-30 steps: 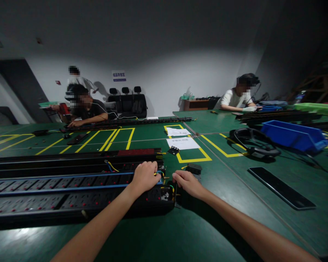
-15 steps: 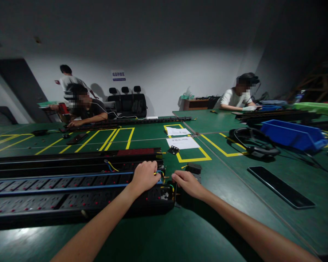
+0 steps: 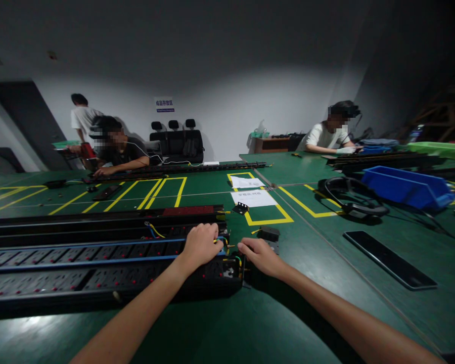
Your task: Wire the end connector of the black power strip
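Near its right end, the blue-edged power strip (image 3: 134, 251) lies under my left hand (image 3: 200, 246), whose fingers curl over it beside loose yellow and blue wires (image 3: 226, 245). Just off that end, my right hand (image 3: 263, 258) is closed, thumb and forefinger pinched together; whatever they hold is too small or hidden. Closer to me runs another black power strip (image 3: 117, 277), with a green-yellow wire (image 3: 238, 261) at its open end. A small black block with a yellow wire (image 3: 268, 233) sits just beyond my right hand.
Black metal channels (image 3: 79, 222) lie behind the strips. Paper sheets (image 3: 255, 197) and a small black bracket (image 3: 240, 208) are ahead. To the right are a phone (image 3: 390, 260), a black headset (image 3: 351, 199) and a blue bin (image 3: 407, 187). Two people sit across the green table; another stands behind.
My hands stay almost in place; the right hand shifts only very slightly. In the background, the standing person has moved to the left.
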A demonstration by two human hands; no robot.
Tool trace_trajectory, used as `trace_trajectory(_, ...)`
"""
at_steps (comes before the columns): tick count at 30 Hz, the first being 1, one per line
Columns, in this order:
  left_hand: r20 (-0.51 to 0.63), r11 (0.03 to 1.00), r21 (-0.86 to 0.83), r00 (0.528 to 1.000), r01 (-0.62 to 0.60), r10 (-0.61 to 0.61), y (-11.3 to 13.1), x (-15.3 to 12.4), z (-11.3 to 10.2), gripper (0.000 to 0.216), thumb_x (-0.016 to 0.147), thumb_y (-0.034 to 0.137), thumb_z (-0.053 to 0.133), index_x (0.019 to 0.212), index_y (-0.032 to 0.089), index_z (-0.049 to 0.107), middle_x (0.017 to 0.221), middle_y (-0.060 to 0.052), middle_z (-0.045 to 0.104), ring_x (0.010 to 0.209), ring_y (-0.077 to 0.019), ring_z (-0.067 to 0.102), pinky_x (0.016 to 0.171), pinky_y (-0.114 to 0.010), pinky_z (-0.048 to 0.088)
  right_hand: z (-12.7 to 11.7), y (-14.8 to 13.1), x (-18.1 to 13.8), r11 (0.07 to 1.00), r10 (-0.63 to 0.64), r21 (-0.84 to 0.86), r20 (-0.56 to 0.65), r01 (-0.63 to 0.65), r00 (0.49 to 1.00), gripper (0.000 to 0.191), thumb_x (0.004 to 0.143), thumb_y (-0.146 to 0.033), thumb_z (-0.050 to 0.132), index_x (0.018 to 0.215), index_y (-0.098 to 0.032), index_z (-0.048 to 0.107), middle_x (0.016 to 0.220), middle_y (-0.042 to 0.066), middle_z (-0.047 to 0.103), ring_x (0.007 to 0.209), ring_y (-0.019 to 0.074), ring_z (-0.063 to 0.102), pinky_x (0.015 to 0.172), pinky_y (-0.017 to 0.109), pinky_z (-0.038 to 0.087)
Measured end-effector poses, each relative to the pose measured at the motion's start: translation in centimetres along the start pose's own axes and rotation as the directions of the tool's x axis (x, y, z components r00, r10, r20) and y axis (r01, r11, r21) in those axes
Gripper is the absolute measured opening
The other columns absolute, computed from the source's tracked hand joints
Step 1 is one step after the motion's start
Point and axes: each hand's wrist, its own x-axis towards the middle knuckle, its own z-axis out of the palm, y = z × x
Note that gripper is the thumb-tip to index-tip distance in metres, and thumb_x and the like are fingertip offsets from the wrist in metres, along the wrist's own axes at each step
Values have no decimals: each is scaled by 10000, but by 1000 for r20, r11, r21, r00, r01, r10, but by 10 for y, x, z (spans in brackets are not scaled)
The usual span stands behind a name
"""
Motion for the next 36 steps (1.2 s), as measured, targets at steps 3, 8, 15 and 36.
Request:
trace_trajectory(3, 7, 1000, 2, 1000, -1, 1, 0, 0, 0, 79, 775, 274, 585, 801, 223, 531, 817, -23, 646, 829, -223, 600, 716, -324, 410, 0, 0, 0, 1000, -13, -14, 3, 13, 1000, 371, 1003, -365, 399, 699, -190, 517, 616, -30, 497, 591, 126, 480, 564, 253, 251)
trace_trajectory(8, 13, 1000, -4, 1000, 9, -9, 0, 0, 0, 76, 777, 270, 586, 808, 222, 536, 825, -29, 650, 837, -222, 601, 724, -316, 407, 1, 1, 0, 997, -37, -68, -6, 37, 999, 372, 1003, -349, 398, 678, -192, 489, 610, -32, 485, 585, 123, 466, 571, 258, 236)
trace_trajectory(15, 12, 1000, 1, 1000, 0, 0, 1, 0, -2, 76, 781, 269, 594, 808, 222, 540, 822, -24, 655, 837, -224, 605, 721, -321, 421, 0, -4, -2, 988, -32, -151, 29, 36, 999, 340, 990, -317, 411, 698, -187, 527, 623, -13, 533, 584, 126, 492, 567, 260, 220)
trace_trajectory(36, 36, 1000, 6, 999, 3, -4, 2, 0, -4, 65, 789, 258, 588, 830, 220, 555, 845, -38, 659, 871, -233, 610, 757, -328, 436, 1, -6, -2, 964, -48, -258, 54, 61, 997, 299, 981, -288, 456, 726, -189, 575, 676, 21, 608, 617, 141, 512, 585, 269, 220)
